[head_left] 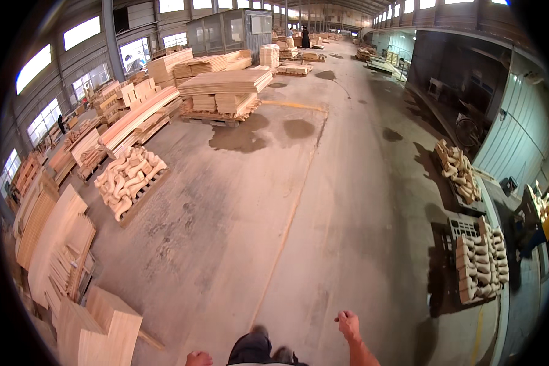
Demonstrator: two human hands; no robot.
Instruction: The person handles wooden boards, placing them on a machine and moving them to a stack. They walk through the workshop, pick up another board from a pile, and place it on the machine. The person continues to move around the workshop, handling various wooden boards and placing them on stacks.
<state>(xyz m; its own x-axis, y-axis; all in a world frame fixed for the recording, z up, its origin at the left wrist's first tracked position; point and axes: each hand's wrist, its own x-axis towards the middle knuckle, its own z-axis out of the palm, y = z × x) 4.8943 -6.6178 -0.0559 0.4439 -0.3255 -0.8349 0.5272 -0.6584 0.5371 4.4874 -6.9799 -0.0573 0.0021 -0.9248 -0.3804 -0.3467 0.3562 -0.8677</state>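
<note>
At the lower edge, my left hand shows only in part, its fingers curled in and nothing visible in them. My right hand hangs out in front of me at the lower right, loosely closed, with no object in it. Neither hand touches anything. Between them are my dark trouser legs and shoes above the concrete floor. Nearest to my left hand is a pale block-like stack of wood at the lower left.
Curved wooden pieces lie on a pallet to the left. More shaped pieces fill pallets along the right. Wide boards are stacked ahead on the left. A person in blue and yellow is at the right edge. Dark wet patches mark the floor.
</note>
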